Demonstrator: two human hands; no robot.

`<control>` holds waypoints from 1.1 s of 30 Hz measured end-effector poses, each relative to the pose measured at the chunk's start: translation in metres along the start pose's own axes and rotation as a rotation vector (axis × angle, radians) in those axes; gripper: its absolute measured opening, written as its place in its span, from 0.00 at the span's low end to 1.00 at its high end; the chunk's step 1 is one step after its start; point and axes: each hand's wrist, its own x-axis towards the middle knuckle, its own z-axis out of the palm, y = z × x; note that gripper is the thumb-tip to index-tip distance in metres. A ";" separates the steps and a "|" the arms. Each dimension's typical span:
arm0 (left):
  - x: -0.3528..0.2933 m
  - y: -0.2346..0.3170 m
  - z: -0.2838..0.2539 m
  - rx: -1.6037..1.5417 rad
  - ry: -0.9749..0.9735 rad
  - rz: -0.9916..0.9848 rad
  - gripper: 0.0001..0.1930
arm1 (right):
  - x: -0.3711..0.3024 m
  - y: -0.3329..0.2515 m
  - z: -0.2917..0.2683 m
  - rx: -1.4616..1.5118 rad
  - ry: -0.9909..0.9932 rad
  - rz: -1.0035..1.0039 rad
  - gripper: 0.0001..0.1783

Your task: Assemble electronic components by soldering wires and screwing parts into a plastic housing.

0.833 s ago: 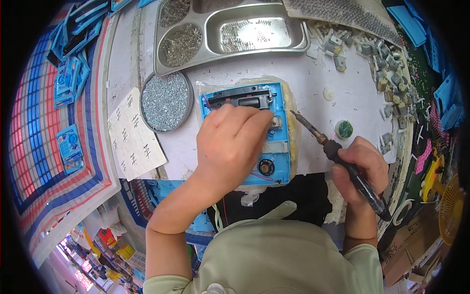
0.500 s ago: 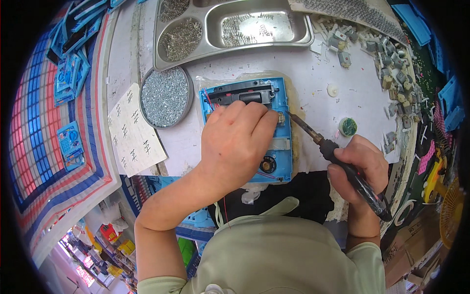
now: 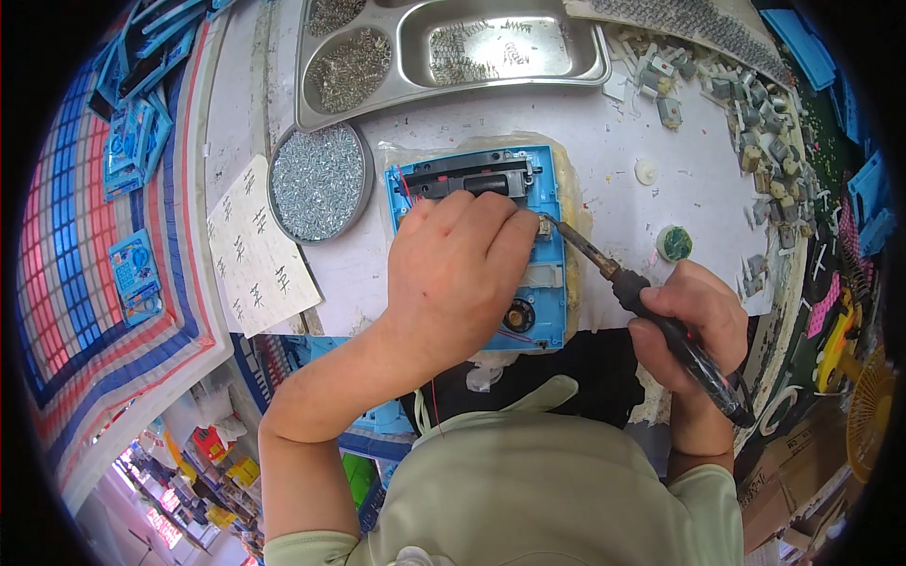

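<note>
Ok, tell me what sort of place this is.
Probably a small assembly workshop: the right hand holds a soldering iron at an open blue casing with electrical parts inside, and a metal tray of small springs lies beyond it.

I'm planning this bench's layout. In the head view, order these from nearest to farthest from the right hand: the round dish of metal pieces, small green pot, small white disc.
From the right hand:
1. Small green pot, just beyond the hand.
2. Small white disc, farther up, slightly left.
3. Round dish, well across to the left.
</note>
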 end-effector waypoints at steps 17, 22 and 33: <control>0.000 0.001 0.001 -0.013 0.018 -0.029 0.13 | -0.004 0.001 0.000 -0.005 0.037 0.006 0.19; 0.000 0.001 0.002 -0.018 0.028 -0.029 0.13 | -0.004 -0.001 0.000 0.002 0.035 0.019 0.18; 0.000 0.002 0.001 -0.015 0.026 -0.037 0.12 | -0.005 0.000 -0.001 0.007 0.031 0.014 0.18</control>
